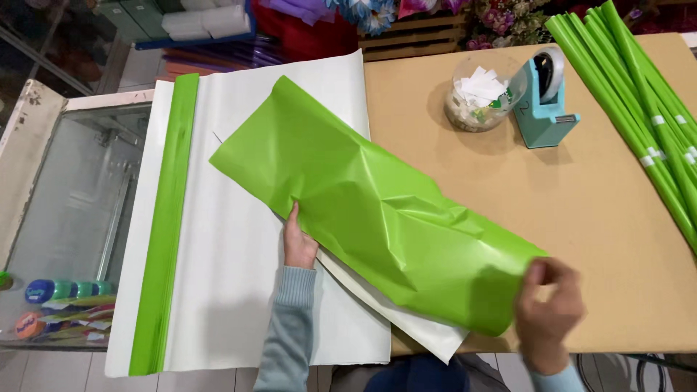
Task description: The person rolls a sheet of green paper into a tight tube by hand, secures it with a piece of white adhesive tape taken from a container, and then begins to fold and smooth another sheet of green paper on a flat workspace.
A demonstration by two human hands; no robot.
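Holding the green wrapping sheet [377,210] at both ends, you've got it stretched on a slant across the stack of white-and-green paper [239,239] and onto the brown tabletop [581,203]. Your left hand [298,243] is tucked at the sheet's near edge, fingers closed on the paper, so that end stays pinned over the stack. Your right hand [548,308] pinches the lower right corner, fingers together on it, a bit blurred, lifting that end just off the table. The sheet bows and creases in the middle, which suits a thin film held only at two points.

Under it a white sheet [421,330] pokes out past the table edge, its corner hanging free. Well apart on the far side stand a clear bowl of paper slips [475,98] and, just beside it, a teal tape dispenser [546,98], within reach but out of the sheet's way. Rolled green tubes [639,94] lie along the right edge, bound with white tape bands.
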